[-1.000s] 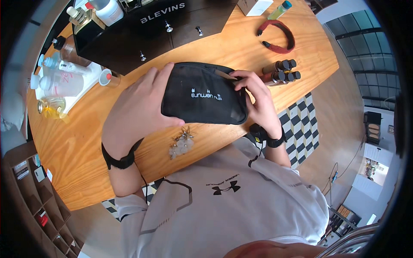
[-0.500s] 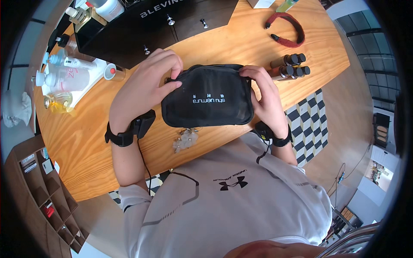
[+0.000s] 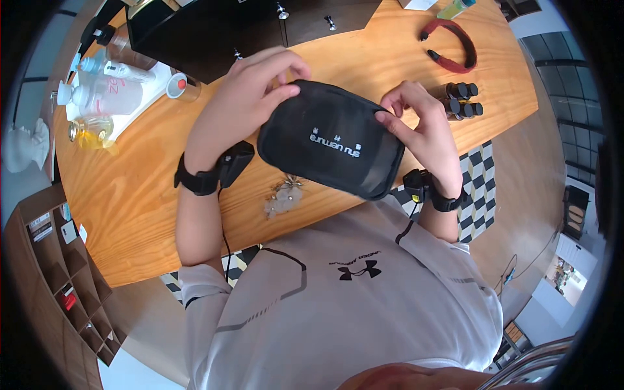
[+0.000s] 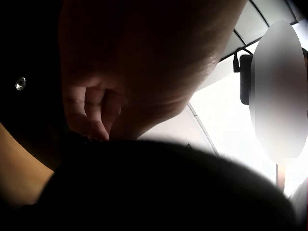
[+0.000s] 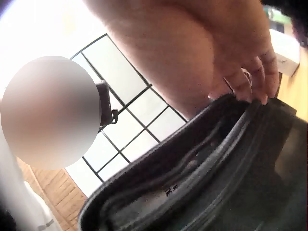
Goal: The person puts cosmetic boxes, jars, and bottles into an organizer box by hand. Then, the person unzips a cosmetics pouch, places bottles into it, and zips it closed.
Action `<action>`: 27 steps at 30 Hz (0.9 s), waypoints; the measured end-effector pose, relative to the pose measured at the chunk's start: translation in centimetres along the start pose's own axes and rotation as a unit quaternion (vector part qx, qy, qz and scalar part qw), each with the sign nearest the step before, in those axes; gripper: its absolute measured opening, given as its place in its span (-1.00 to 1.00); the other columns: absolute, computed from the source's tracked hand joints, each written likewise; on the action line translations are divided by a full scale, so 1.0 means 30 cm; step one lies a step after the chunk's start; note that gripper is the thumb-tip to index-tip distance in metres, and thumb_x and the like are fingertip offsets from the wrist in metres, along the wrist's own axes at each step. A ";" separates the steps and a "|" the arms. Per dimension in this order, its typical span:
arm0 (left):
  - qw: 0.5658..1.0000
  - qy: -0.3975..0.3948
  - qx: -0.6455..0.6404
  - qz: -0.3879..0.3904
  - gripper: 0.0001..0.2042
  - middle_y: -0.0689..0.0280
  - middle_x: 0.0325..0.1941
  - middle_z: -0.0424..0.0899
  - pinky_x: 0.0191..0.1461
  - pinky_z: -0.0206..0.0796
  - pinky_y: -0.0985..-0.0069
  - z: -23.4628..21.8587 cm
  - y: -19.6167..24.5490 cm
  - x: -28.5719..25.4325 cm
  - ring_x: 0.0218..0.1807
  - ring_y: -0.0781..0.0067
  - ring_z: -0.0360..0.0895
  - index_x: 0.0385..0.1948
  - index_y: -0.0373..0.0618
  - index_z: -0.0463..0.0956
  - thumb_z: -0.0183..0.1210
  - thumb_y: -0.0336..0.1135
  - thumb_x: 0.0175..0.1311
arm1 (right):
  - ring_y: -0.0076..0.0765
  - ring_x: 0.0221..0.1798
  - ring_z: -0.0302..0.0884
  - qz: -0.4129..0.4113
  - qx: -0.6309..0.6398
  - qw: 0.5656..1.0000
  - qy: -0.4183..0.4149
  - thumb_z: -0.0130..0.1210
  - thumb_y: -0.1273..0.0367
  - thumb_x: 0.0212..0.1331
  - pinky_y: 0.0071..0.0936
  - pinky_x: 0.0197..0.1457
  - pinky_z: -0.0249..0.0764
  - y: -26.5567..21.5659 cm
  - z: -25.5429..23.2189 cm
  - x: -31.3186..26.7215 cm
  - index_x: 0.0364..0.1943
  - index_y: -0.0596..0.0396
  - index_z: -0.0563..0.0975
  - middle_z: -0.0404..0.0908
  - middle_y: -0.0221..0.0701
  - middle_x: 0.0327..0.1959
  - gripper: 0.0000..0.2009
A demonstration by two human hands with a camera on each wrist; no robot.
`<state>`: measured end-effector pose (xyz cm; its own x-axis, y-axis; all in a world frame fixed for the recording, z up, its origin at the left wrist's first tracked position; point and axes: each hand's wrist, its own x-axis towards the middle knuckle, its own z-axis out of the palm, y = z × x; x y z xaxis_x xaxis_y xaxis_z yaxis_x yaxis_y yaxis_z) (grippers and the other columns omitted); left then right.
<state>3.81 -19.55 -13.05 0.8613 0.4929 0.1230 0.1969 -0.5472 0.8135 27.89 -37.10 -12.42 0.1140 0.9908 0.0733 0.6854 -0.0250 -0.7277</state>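
Observation:
A black pouch (image 3: pixel 330 143) with white lettering is held up over the near part of the wooden table, its right end lower in the head view. My left hand (image 3: pixel 246 97) pinches its upper left corner between thumb and fingers. At the upper right corner, my right hand (image 3: pixel 426 127) grips the edge with the thumb on the front. The right wrist view shows the pouch (image 5: pixel 240 168) with its top edge parted, and its inside partly shows. Below the pouch lies an ornament (image 3: pixel 284 198) with pale flower shapes.
A black drawer box (image 3: pixel 214 32) stands at the back. Bottles (image 3: pixel 110 96) sit on a white tray (image 3: pixel 144 104) at left, beside a clear cup (image 3: pixel 184 87). A red headband (image 3: pixel 465 49) and several dark-capped small bottles (image 3: pixel 461 101) are at right.
My left hand has gone from spreading over the pouch's left side to pinching its upper corner. The pouch has tilted, right end down, and my right hand's thumb now lies on its front.

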 end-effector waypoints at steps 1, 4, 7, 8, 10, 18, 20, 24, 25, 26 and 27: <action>1.000 0.003 -0.001 0.000 -0.73 0.30 -0.19 0.58 -0.14 0.38 0.54 0.010 0.008 0.003 -0.16 0.43 0.55 -0.08 -0.17 0.53 0.30 -0.55 0.19 | -0.51 -0.37 0.41 -0.008 0.030 0.999 0.040 0.28 0.46 0.24 -0.51 -0.25 0.33 0.022 0.018 -0.007 -0.22 0.17 0.53 0.51 -0.47 -0.49 -0.85; 0.977 0.158 0.115 0.085 -0.78 0.20 -0.23 0.59 -0.14 0.43 0.36 0.025 0.052 -0.016 -0.19 0.18 0.61 -0.10 -0.18 0.52 0.29 -0.44 0.26 | -0.71 -0.43 0.31 0.148 0.164 0.971 0.086 0.23 0.46 0.31 -0.64 -0.34 0.22 -0.004 0.012 -0.048 -0.27 0.13 0.51 0.42 -0.61 -0.52 -0.90; 0.990 0.050 0.124 -0.046 -0.70 0.11 -0.07 0.60 -0.03 0.45 0.27 -0.011 0.160 -0.068 -0.03 0.04 0.61 -0.06 -0.21 0.51 0.32 -0.29 0.26 | -0.82 -0.43 0.24 0.147 0.250 0.946 0.141 0.17 0.47 0.38 -0.71 -0.39 0.14 -0.046 0.013 -0.096 -0.24 0.10 0.45 0.37 -0.70 -0.50 -0.90; 0.991 0.047 0.122 -0.042 -0.70 0.11 -0.07 0.60 -0.03 0.45 0.27 -0.001 0.181 -0.077 -0.03 0.04 0.61 -0.06 -0.21 0.51 0.32 -0.29 0.26 | -0.82 -0.42 0.25 0.150 0.316 0.924 0.157 0.15 0.48 0.38 -0.71 -0.39 0.14 -0.069 0.013 -0.114 -0.21 0.11 0.44 0.37 -0.70 -0.49 -0.90; 0.993 0.031 0.111 -0.013 -0.45 0.09 0.10 0.63 0.05 0.49 0.32 0.027 0.218 -0.086 0.05 0.10 0.64 0.17 -0.17 0.50 0.43 -0.18 0.16 | -0.72 -0.32 0.37 0.089 0.334 0.934 0.088 0.15 0.51 0.36 -0.67 -0.25 0.30 -0.105 0.015 -0.148 -0.14 0.11 0.46 0.49 -0.60 -0.38 -0.89; 0.988 0.042 0.148 0.024 -0.30 -0.04 0.13 0.65 0.08 0.50 0.18 0.103 0.308 -0.112 0.07 -0.15 0.63 0.37 -0.18 0.36 0.35 -0.39 0.09 | -0.14 -0.03 0.57 -0.184 0.192 0.964 -0.022 0.13 0.67 0.10 -0.34 0.01 0.54 -0.126 0.098 -0.070 0.13 0.22 0.53 0.54 -0.18 0.08 -0.57; 0.984 0.010 0.177 -0.015 -0.43 0.02 0.01 0.71 0.00 0.51 0.22 0.100 0.296 -0.119 -0.03 -0.09 0.67 0.28 -0.15 0.47 0.20 -0.58 0.13 | -0.17 -0.08 0.59 -0.199 0.118 0.972 0.050 0.13 0.68 0.09 -0.37 -0.05 0.55 -0.054 0.089 -0.058 0.10 0.19 0.55 0.58 -0.22 0.02 -0.58; 0.983 0.041 0.172 0.039 -0.50 0.06 -0.09 0.73 -0.07 0.51 0.26 0.087 0.281 -0.100 -0.12 -0.04 0.68 0.13 -0.15 0.58 0.07 -0.72 0.10 | -0.19 -0.10 0.60 -0.017 0.083 0.977 0.196 0.29 0.51 0.20 -0.39 -0.05 0.54 -0.027 0.142 -0.012 0.04 0.22 0.55 0.59 -0.22 -0.05 -0.68; 0.983 0.046 0.167 0.066 -0.52 0.05 -0.09 0.72 -0.08 0.51 0.26 0.078 0.268 -0.093 -0.12 -0.04 0.67 0.08 -0.17 0.61 0.05 -0.74 0.09 | -0.18 -0.12 0.61 -0.013 0.111 0.984 0.139 0.34 0.44 0.21 -0.38 -0.03 0.54 0.003 0.136 -0.013 0.03 0.23 0.54 0.60 -0.23 -0.08 -0.66; 0.981 0.052 0.163 0.093 -0.54 0.03 -0.10 0.72 -0.09 0.51 0.26 0.069 0.259 -0.091 -0.12 -0.05 0.66 0.02 -0.19 0.63 0.03 -0.76 0.07 | -0.18 -0.12 0.61 -0.013 0.113 0.984 0.140 0.34 0.44 0.21 -0.38 -0.03 0.54 0.022 0.132 -0.016 0.03 0.23 0.54 0.60 -0.23 -0.08 -0.66; 0.981 0.050 0.164 0.092 -0.54 0.03 -0.10 0.72 -0.09 0.51 0.26 0.058 0.255 -0.095 -0.12 -0.05 0.66 0.02 -0.19 0.63 0.03 -0.76 0.07 | -0.22 -0.14 0.61 -0.015 0.135 0.986 0.100 0.33 0.45 0.23 -0.39 -0.04 0.54 0.038 0.130 -0.018 0.01 0.22 0.54 0.60 -0.25 -0.11 -0.69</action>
<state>3.68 -26.30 -8.16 0.8496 0.4203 0.3186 0.1969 -0.8132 0.5477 25.81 -37.13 -15.94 0.2548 0.9438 0.2105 0.4772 0.0666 -0.8763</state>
